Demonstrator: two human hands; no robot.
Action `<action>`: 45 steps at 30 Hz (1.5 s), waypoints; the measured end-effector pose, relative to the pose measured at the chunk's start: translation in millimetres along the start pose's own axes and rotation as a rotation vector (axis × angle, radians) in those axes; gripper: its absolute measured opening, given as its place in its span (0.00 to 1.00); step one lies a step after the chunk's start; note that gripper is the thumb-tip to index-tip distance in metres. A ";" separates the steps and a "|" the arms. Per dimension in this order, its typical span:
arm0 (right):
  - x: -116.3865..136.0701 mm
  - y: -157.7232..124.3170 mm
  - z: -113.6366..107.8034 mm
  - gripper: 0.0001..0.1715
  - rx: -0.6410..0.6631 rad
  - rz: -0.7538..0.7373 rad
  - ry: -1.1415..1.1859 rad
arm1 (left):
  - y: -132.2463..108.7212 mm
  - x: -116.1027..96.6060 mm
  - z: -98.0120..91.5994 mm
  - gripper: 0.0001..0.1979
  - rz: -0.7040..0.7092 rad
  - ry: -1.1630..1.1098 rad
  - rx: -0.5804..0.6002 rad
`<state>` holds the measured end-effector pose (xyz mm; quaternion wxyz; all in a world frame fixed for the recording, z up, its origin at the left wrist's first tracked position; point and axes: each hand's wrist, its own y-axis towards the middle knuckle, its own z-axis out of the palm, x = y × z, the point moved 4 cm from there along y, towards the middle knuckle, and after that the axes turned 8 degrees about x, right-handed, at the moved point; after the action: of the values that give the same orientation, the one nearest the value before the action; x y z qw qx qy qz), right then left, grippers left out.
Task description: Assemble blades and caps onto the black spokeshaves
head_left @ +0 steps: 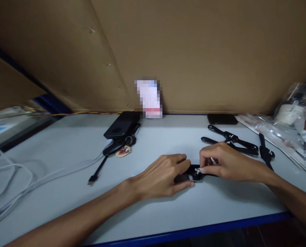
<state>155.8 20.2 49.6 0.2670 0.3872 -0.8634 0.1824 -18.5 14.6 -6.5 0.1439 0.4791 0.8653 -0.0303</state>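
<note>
A black two-handled tool that looks like a spokeshave [194,167] lies on the table, partly hidden by my hands. My left hand [165,175] is closed around its left handle and steadies it. With thumb and forefinger, my right hand [222,164] pinches at a small silver thumbscrew [197,170] on the tool's middle. Just behind my right hand, several similar black spokeshaves lie close together, among them one with a silver screw [231,137]. Another spokeshave [266,152] rests farther right.
A black phone [222,119] lies at the back. A lit screen [150,99], blurred, leans on the cardboard wall [194,51]. On the left are a black box [123,125], a USB cable [98,171] and white cables [52,175]. Plastic bags [284,132] lie at right.
</note>
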 end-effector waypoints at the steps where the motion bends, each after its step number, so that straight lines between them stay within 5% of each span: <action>1: 1.8 0.6 4.8 0.09 0.004 -0.011 -0.021 | -0.3 0.4 0.3 0.17 0.003 -0.001 0.001; 17: -3.4 5.2 18.5 0.13 0.051 -0.021 -0.042 | 0.6 -0.5 -1.3 0.17 0.010 -0.026 -0.012; 34: 15.1 -2.2 21.6 0.16 0.063 -0.123 -0.524 | 1.7 1.5 0.0 0.19 -0.044 -0.025 0.021; 40: 11.8 -3.5 21.7 0.05 -0.004 -0.104 -0.452 | 1.6 1.5 -0.3 0.19 -0.038 -0.010 -0.006; 45: 13.8 -0.1 27.3 0.09 -0.045 -0.190 -0.540 | 2.2 1.5 0.3 0.19 -0.034 -0.015 0.003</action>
<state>139.5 -2.1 36.4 0.0516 0.4949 -0.8670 0.0276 -17.3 17.0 -7.0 0.1492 0.4645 0.8721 -0.0378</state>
